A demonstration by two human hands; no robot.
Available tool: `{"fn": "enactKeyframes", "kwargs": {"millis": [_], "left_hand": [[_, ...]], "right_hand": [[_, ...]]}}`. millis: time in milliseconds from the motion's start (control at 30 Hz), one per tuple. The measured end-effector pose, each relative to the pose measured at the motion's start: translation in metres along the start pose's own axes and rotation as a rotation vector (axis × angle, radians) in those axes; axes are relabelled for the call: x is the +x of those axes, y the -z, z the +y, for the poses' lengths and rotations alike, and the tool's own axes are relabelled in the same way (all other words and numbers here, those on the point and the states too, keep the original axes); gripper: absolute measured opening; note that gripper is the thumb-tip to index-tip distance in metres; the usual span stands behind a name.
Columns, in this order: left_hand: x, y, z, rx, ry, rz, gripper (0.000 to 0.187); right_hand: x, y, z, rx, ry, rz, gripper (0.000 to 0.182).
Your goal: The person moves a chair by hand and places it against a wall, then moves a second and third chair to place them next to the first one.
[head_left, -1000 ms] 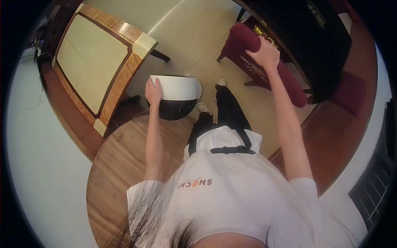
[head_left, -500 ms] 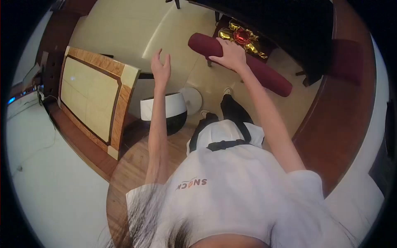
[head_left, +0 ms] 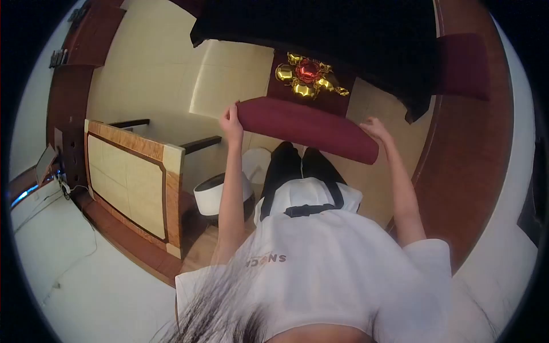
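A long dark red cushion (head_left: 303, 127) is held up in front of my legs, slanting slightly down to the right. My left hand (head_left: 231, 123) is closed on its left end. At the right end, my right hand (head_left: 376, 129) has its fingers closed on the cushion's upper corner. Beyond the cushion, gold and red foil balloons (head_left: 309, 71) lie on a dark red surface (head_left: 278, 94).
A stone-topped table (head_left: 128, 180) with a patterned border stands at the left, beside a white and black round bin (head_left: 220, 197). Black cloth (head_left: 320, 28) hangs across the far side. A brown wooden bench (head_left: 472, 143) runs along the right, with a red cushion (head_left: 464, 66) on it.
My left hand has gone from empty and open to gripping the cushion's left end. My right hand has moved from its upper part to the right end. The cushion is now more level.
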State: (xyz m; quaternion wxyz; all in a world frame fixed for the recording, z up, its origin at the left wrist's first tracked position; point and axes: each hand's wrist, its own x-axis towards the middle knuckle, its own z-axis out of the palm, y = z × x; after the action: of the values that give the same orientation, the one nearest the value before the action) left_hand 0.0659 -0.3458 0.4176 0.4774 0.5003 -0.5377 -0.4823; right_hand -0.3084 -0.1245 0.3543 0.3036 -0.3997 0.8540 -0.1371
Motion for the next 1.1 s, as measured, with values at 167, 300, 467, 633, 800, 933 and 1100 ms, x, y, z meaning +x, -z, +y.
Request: {"fn": "enactKeyframes", "kwargs": {"millis": [167,300,467,633,800,933,1100], "left_hand": [[-0.014,0.013,0.004,-0.062,0.139,-0.246,0.032],[-0.025,0.021,-0.012,-0.134,0.101,-0.356,0.029],[-0.029,0.035,-0.003,-0.056,0.170,-0.503,0.026],[0.021,0.029,0.012,-0.009,0.336,-0.983,0.032],[0.037,-0.003,0.019,0.135,0.402,-1.222,0.037],[0.028,0.004,0.021,-0.123,0.625,-0.989,0.035],[0.036,0.018,0.010,-0.152,0.566,-0.868,0.033]], "right_hand": [[-0.023,-0.023,-0.012,0.068,-0.136,-0.317,0.050],[-0.013,-0.018,-0.013,0.072,-0.172,-0.399,0.057],[-0.039,-0.024,-0.004,0.252,-0.384,-0.397,0.052],[-0.022,-0.029,-0.003,0.381,-0.588,-0.287,0.055],[-0.029,-0.026,-0.016,0.550,-0.584,-0.276,0.063],[0.000,-0.068,0.031,0.390,-0.559,-0.215,0.066],[0.018,-0.079,0.061,0.234,-0.476,-0.479,0.061]]}}
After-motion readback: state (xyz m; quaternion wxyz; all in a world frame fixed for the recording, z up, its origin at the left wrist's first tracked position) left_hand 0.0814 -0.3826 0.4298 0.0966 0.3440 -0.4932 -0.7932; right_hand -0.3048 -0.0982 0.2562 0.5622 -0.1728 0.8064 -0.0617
